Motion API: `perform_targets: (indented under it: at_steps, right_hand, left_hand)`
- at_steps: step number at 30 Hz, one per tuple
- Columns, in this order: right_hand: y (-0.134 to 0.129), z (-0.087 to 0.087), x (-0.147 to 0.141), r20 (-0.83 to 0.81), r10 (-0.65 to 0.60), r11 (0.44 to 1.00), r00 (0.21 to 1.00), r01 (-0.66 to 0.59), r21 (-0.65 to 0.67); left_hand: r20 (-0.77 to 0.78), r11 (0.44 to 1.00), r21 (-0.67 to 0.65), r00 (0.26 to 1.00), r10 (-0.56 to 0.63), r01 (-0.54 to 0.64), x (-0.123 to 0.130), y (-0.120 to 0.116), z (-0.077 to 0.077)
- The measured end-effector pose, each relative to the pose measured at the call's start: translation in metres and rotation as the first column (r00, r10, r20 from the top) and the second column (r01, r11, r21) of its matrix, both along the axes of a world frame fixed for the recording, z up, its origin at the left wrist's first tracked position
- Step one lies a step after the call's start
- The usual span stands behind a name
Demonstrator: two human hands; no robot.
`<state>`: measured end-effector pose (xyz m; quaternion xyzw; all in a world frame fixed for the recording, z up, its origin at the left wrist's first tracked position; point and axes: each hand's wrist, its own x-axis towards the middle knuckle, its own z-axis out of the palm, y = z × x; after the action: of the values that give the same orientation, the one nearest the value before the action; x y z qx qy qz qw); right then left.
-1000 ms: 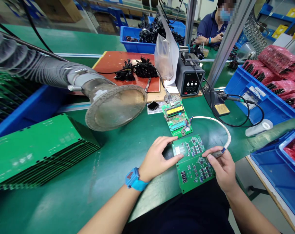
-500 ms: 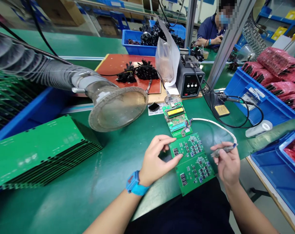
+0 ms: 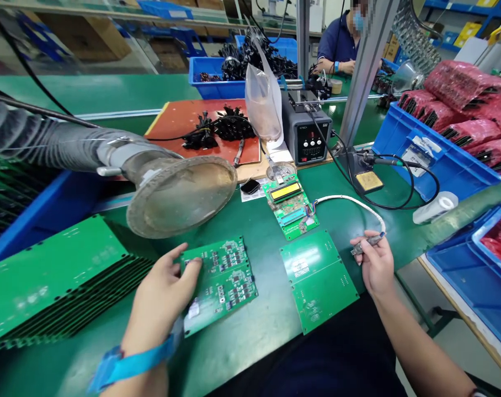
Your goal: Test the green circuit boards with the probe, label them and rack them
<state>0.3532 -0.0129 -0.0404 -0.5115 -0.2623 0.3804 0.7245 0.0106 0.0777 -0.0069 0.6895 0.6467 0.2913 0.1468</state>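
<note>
My left hand grips the left edge of a green circuit board, thumb on top. Its component side faces up and it is tilted a little over the table. To its right lies a second circuit board, showing its mostly bare side with rows of solder points. Beyond that board is a programmer board with a lit yellow display and a blue socket. A white cable runs from it to a pin probe, pinched in my right hand; the probe's pins point left, above the bare board's right edge.
A stack of green boards stands at the left, under a fume extraction hood. A soldering station and iron stand are behind. Blue bins with pink-wrapped packs line the right. A co-worker sits across.
My left hand has moved left with the component-side-up board, away from the probe. A bare-side-up board now shows where it lay. My right hand still holds the probe. The view has shifted slightly.
</note>
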Motion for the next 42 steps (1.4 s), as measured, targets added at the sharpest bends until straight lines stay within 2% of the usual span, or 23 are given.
perform_targets:
  at_steps: [2,4,6,7,9,10,11,12,13,15,17,19,21,23,25,28,31,34,36,39,42]
  right_hand:
    - [0.001,0.000,0.000,-0.014,0.008,1.000,1.000,-0.008,-0.001]
    - [0.001,-0.001,0.001,-0.024,0.017,1.000,1.000,-0.017,0.000]
    - [0.001,-0.001,0.001,-0.029,0.023,1.000,0.999,-0.023,0.006]
    - [0.001,-0.002,0.001,-0.029,0.024,1.000,0.999,-0.024,0.008]
    - [0.001,-0.002,0.002,-0.029,0.024,1.000,0.999,-0.023,0.010]
    - [0.001,-0.002,0.002,-0.030,0.022,1.000,0.999,-0.022,0.009]
    - [0.001,-0.002,0.002,-0.033,0.020,1.000,0.999,-0.020,0.007]
    - [0.001,-0.001,0.002,-0.037,0.018,1.000,0.999,-0.018,0.006]
    - [0.001,-0.001,0.002,-0.043,0.018,1.000,0.999,-0.018,0.004]
    - [0.001,-0.001,0.002,-0.053,0.020,1.000,0.998,-0.020,0.003]
    - [0.001,-0.001,0.002,-0.061,0.020,1.000,0.998,-0.020,0.006]
    - [0.001,-0.001,0.002,-0.067,0.018,1.000,0.998,-0.017,0.010]
    - [0.001,-0.002,0.002,-0.067,0.015,1.000,0.998,-0.015,0.006]
    - [0.002,-0.001,0.002,-0.057,0.025,1.000,0.998,-0.025,-0.002]
    - [0.002,0.001,0.002,-0.045,0.059,0.998,0.997,-0.059,-0.007]
    - [0.001,0.004,-0.002,-0.051,0.117,0.993,0.992,-0.118,-0.012]
    - [-0.004,0.005,-0.007,-0.033,0.137,0.990,0.990,-0.139,-0.039]
    - [-0.009,0.007,-0.007,0.036,0.140,0.988,0.990,-0.137,-0.069]
    - [-0.008,0.011,-0.002,0.091,0.103,0.993,0.991,-0.096,-0.072]
    - [0.000,0.023,0.004,0.167,0.070,0.996,0.983,-0.061,-0.060]
    - [0.014,0.037,0.001,0.191,0.190,0.981,0.963,-0.180,-0.070]
  left_hand:
    - [-0.255,0.996,0.004,0.963,0.083,-0.085,0.007,-0.005,0.009]
    - [-0.362,0.994,0.096,0.928,0.088,-0.056,0.029,-0.014,0.023]
    - [-0.292,0.976,0.166,0.952,-0.089,0.142,0.064,-0.026,0.037]
    - [-0.256,0.945,0.140,0.933,-0.253,0.295,0.084,-0.032,0.042]
    - [-0.224,0.815,0.013,0.796,-0.562,0.579,0.124,-0.044,0.049]
    - [-0.213,0.745,-0.061,0.720,-0.661,0.665,0.143,-0.048,0.050]
    - [-0.208,0.693,-0.143,0.663,-0.719,0.707,0.159,-0.052,0.050]
    - [-0.216,0.674,-0.213,0.639,-0.738,0.707,0.172,-0.055,0.050]
    - [-0.231,0.674,-0.264,0.634,-0.738,0.689,0.182,-0.057,0.050]
    - [-0.263,0.712,-0.300,0.662,-0.702,0.635,0.191,-0.059,0.050]
    - [-0.250,0.737,-0.263,0.693,-0.676,0.623,0.188,-0.060,0.054]
    - [-0.184,0.732,-0.198,0.709,-0.681,0.651,0.175,-0.060,0.061]
    - [-0.084,0.726,-0.113,0.721,-0.687,0.678,0.160,-0.058,0.070]
    - [0.056,0.734,0.034,0.732,-0.679,0.678,0.147,-0.056,0.074]
    - [0.183,0.742,0.183,0.719,-0.670,0.645,0.140,-0.052,0.069]
    - [0.268,0.738,0.286,0.689,-0.673,0.611,0.141,-0.049,0.044]
    - [0.255,0.706,0.307,0.660,-0.707,0.638,0.141,-0.049,0.012]
    - [0.122,0.685,0.278,0.682,-0.721,0.674,0.133,-0.052,-0.010]
    - [0.041,0.684,0.234,0.695,-0.717,0.691,0.126,-0.054,-0.016]
    - [-0.006,0.670,0.151,0.678,-0.735,0.727,0.117,-0.056,-0.015]
    - [-0.010,0.637,0.112,0.642,-0.767,0.763,0.112,-0.055,-0.009]
